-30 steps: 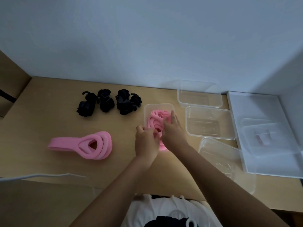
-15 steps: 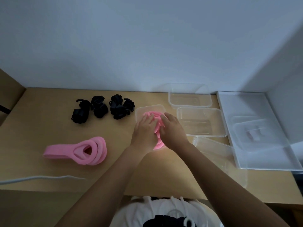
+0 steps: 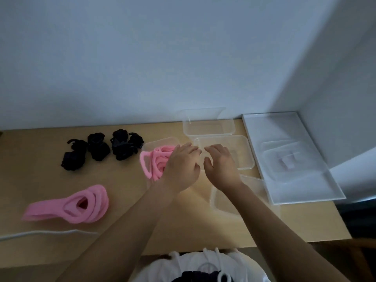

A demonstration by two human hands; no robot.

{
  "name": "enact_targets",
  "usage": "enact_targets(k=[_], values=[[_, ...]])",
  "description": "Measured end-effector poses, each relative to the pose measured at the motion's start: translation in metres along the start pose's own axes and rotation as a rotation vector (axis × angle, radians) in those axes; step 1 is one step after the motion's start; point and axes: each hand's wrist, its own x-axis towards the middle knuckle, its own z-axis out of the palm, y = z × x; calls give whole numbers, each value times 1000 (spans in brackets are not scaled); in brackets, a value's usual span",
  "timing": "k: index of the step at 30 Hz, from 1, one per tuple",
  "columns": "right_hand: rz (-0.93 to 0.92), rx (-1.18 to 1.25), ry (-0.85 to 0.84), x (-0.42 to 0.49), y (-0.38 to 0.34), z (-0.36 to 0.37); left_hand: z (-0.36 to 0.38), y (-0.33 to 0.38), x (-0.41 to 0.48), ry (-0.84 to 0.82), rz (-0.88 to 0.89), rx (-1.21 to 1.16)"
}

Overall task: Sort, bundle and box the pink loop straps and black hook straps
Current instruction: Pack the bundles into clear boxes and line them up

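Four clear boxes (image 3: 207, 127), two pink strap bundles (image 3: 81, 204), one boxed.

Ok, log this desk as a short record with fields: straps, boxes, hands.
boxed pink bundle: in clear box, partly under left hand
loose pink bundle: on table
black bundles: on table, unboxed
empty boxes: far, middle, near
right hand: above middle box, holding nothing
lids: on white tray
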Motion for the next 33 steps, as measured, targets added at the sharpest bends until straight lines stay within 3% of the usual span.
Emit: enact_targets(k=[5,9,12,15,19,23,27,33], values=[[211,-19,159,-19,61,-31,29,53,35,-120,216,-28],[425,-56,177,-34,107,-51,52,101,61,-96,393,-45],[522,-90,142,-40,132,-62,69,126,82,-193,427,43],[568,-171,-26,-42,156,-70,83,139,103,-324,369,166],[505,-318,-180,-45,174,-69,93,152,119,-419,336,250],[397,-394,-112,-48,181,-65,99,156,126,-493,300,281],[262,-388,64,-47,189,-61,105,153,132,-513,241,245],[212,-384,37,-45,195,-60,103,152,134,-506,165,201]])
